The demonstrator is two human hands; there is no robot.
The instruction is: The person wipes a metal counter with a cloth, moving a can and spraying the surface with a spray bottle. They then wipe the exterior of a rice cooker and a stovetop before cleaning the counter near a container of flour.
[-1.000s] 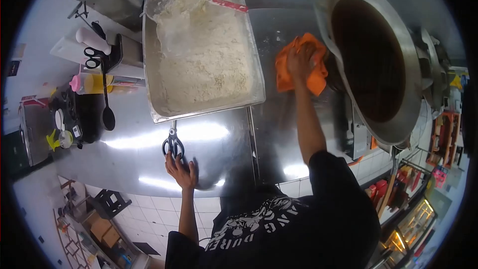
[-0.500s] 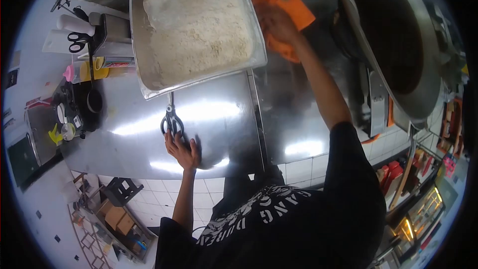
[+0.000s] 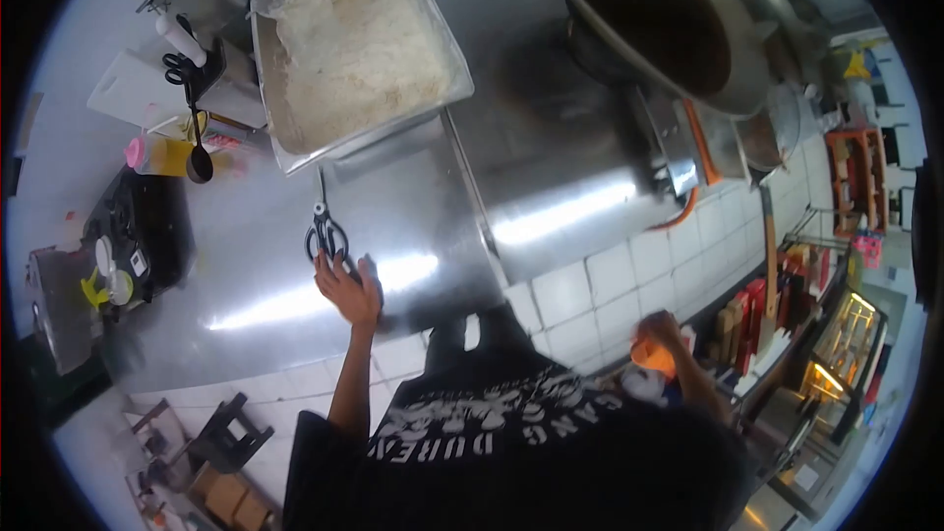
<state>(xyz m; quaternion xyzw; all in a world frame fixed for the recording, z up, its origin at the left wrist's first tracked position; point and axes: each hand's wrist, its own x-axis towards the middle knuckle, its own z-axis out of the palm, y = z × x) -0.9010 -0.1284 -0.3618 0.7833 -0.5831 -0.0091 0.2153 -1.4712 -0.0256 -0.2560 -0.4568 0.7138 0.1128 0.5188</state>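
My left hand point(image 3: 348, 293) lies on the steel table point(image 3: 265, 236) with fingers spread, their tips at the handles of black-handled scissors point(image 3: 320, 219). The scissors point away from me, towards a large clear-sided tub point(image 3: 305, 163) that holds pale flour or dough point(image 3: 364, 59). Down at my right side, off the table, my right hand point(image 3: 663, 328) is closed on an orange cloth point(image 3: 653, 358). A whitish bundle point(image 3: 644, 386) is just below the cloth; I cannot make out what it is.
A wide pan of dark liquid point(image 3: 644, 15) stands at the far right, with an orange hose point(image 3: 703, 143) beside it. At the left are a ladle point(image 3: 200, 162), a pink-capped bottle point(image 3: 157, 155) and a black stove point(image 3: 147, 226). Shelves with red items point(image 3: 752, 320) stand low right.
My right hand has drawn the orange cloth from beside the tub back to my right side, off the table. The view has turned right. My left hand stays by the scissors.
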